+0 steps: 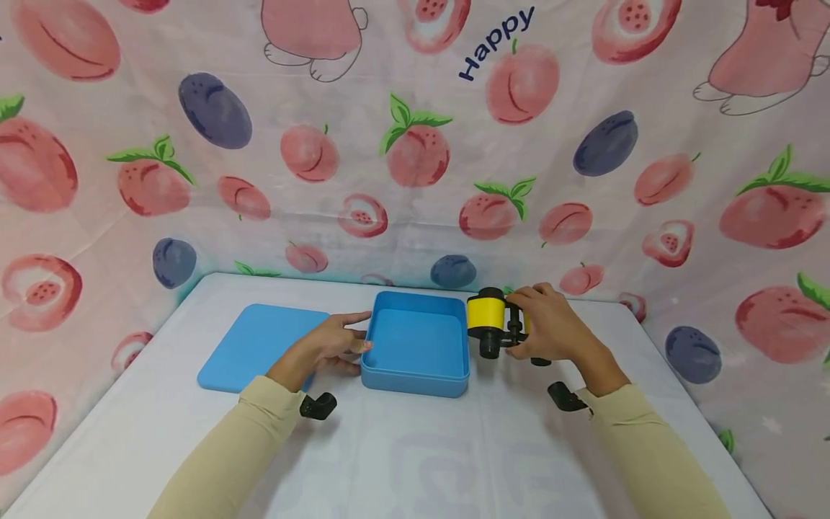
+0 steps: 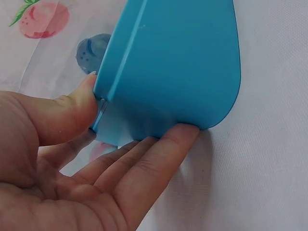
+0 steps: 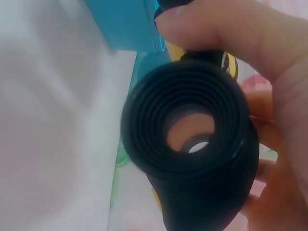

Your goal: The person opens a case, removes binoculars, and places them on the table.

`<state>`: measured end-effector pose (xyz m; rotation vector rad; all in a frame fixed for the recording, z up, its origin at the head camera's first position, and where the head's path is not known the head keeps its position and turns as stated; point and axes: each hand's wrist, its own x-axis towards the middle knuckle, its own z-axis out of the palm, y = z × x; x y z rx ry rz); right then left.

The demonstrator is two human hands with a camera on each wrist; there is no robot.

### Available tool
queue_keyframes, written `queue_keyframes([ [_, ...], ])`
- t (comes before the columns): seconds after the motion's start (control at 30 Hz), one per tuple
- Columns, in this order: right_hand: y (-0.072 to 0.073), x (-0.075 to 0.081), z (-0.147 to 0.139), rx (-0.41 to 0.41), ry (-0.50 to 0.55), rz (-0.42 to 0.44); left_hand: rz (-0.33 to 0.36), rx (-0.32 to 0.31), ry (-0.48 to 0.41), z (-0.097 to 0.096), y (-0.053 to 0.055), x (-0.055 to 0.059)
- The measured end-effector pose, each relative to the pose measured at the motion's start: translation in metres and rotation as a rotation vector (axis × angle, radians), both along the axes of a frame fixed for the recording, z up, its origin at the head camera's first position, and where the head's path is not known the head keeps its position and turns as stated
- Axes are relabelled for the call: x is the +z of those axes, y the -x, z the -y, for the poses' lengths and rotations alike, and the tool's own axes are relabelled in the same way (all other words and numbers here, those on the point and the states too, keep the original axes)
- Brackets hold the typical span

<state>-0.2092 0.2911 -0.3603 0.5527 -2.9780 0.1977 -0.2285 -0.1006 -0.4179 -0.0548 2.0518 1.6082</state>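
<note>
A blue open box (image 1: 415, 386) sits on the table in front of me, its inside bare. My left hand (image 1: 333, 346) holds it at the left side; in the left wrist view the thumb is at the rim and the fingers (image 2: 159, 159) lie along the outer wall. Just right of the box, my right hand (image 1: 551, 324) grips black and yellow binoculars (image 1: 486, 313) round the far barrel and centre bridge. One black eyecup (image 3: 185, 120) faces the right wrist camera. Part of the far barrel is hidden by the hand.
A flat blue lid (image 1: 253, 346) lies on the white table (image 1: 402, 461) to the left, partly behind my left forearm. A fruit-print cloth (image 1: 363, 144) hangs behind the table and along its sides.
</note>
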Motion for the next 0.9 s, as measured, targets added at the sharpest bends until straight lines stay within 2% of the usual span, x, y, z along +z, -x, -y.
queue_keyframes([
  [0.37, 0.000, 0.001, -0.017, 0.047, 0.039, 0.024, 0.004, -0.009, 0.006, 0.000, -0.002, 0.003],
  [0.53, -0.001, -0.001, -0.021, 0.047, 0.050, 0.038, 0.006, -0.021, 0.016, -0.001, -0.003, 0.004],
  [0.9, 0.002, -0.006, -0.030, 0.056, 0.048, 0.033, -0.004, -0.007, 0.013, -0.001, -0.003, 0.003],
])
